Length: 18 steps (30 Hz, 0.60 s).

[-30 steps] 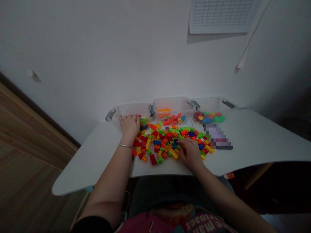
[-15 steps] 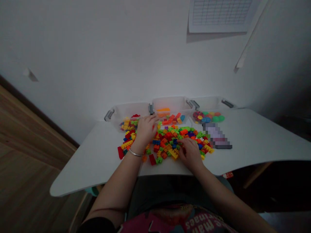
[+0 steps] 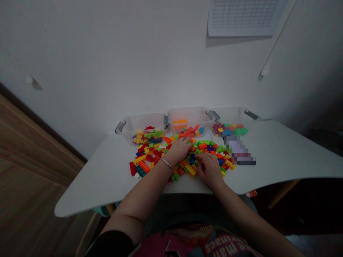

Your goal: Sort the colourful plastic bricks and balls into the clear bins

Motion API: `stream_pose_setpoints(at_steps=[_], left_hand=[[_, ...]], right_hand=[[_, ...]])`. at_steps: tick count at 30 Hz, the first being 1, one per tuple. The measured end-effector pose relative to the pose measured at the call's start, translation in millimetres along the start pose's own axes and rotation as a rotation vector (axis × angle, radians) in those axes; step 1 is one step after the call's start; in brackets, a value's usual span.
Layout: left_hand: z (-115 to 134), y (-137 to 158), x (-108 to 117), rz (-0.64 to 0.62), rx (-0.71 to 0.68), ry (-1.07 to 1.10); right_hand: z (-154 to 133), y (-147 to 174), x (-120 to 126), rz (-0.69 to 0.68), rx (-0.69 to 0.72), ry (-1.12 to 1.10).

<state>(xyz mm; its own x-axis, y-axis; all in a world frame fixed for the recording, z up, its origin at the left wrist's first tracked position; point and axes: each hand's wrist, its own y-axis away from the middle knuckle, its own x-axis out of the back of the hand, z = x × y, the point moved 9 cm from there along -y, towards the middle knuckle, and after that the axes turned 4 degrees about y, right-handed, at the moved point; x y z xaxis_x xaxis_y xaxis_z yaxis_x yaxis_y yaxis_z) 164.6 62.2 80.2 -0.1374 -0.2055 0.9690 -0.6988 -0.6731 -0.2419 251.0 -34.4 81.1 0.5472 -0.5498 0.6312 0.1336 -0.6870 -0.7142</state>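
Note:
A heap of colourful toy building bricks (image 3: 184,163) lies spread on the white table in front of me. My left hand (image 3: 179,149), a silver bangle on its wrist, reaches over the middle of the heap. Its fingers stretch out onto bricks near the back; nothing held shows. At the heap's right side is my right hand (image 3: 210,167), its fingers bent and apart from the thumb. The fingertips are by a dark blue brick (image 3: 192,157), and I cannot tell whether they touch it. Bricks under both palms are hidden.
Along the wall stand three clear plastic boxes: the left box (image 3: 144,121) and middle box (image 3: 190,113) contain bricks, the right box (image 3: 227,113) coloured round pieces. A phone-like object (image 3: 239,150), blurred out, lies right of the heap on the table (image 3: 278,153).
My left hand has moved right and nearer, from beside the left box to over the heap's middle. My right hand has stayed in place.

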Motion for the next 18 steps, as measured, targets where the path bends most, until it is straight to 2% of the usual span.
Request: stream_pose_setpoints(at_steps=[9,18], left_hand=[[-9,0,6,-0.007,0.060,-0.033],[-26,5,22,0.000,0.302,-0.034]], right_hand=[[0,0,0,-0.016,0.005,-0.001],[3,2,3,0.001,-0.002,-0.003]])
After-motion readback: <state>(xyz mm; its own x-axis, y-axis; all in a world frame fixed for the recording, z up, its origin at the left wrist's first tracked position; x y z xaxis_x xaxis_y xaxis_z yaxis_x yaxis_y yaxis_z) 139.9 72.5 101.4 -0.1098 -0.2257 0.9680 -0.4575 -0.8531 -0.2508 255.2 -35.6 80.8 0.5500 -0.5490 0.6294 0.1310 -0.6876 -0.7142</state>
